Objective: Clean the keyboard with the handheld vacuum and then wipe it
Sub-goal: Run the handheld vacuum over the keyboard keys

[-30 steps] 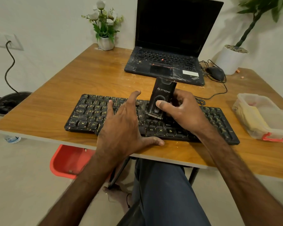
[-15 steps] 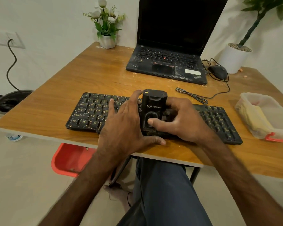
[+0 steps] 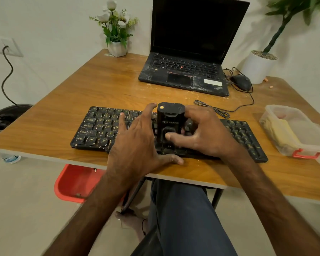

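Two hands are occupied: keyboard (image 3: 100, 126) pressed under flat left hand (image 3: 137, 145), vacuum (image 3: 170, 119) gripped by right hand (image 3: 207, 137); keycaps (image 3: 92, 133) could be dislodged by hard pressure.

handheld vacuum (image 3: 170, 124) drawn nearer, tipped upright, right hand (image 3: 205, 137) following

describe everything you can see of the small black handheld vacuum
The small black boxy plastic handheld vacuum stands upright, its lower end on the middle keys of the black keyboard. Its top carries an orange dot; the front shows a pale logo and a recessed panel. The right hand grips it, thumb across the lower front. The left hand lies flat beside it.
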`<state>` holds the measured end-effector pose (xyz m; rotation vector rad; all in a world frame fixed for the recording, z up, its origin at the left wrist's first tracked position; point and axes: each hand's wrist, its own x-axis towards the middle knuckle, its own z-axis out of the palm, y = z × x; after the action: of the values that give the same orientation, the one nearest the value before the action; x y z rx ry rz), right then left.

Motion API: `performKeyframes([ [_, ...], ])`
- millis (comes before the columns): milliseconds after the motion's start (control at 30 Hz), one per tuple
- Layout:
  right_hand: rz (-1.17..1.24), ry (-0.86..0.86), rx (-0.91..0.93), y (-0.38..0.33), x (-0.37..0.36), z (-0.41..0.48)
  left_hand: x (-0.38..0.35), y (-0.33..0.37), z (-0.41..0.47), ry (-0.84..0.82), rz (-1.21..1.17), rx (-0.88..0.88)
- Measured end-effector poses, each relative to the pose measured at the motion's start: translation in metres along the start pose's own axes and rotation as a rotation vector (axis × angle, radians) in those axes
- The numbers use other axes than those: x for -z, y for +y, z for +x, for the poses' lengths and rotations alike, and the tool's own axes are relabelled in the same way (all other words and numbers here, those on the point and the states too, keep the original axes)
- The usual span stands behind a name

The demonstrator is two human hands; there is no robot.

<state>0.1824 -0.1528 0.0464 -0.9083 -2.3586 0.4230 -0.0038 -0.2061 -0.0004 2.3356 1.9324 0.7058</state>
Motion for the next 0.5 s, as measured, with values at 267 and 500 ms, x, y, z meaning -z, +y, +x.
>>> performKeyframes([
  [267,-0.175,0.118,-0.117,0.017,0.001,0.026,0.0,0.002,-0.002,0.033,-0.027,0.014],
  [500,0.04,-0.031,-0.08,0.012,0.005,0.014,0.0,0.002,-0.002,0.05,0.007,0.007],
])
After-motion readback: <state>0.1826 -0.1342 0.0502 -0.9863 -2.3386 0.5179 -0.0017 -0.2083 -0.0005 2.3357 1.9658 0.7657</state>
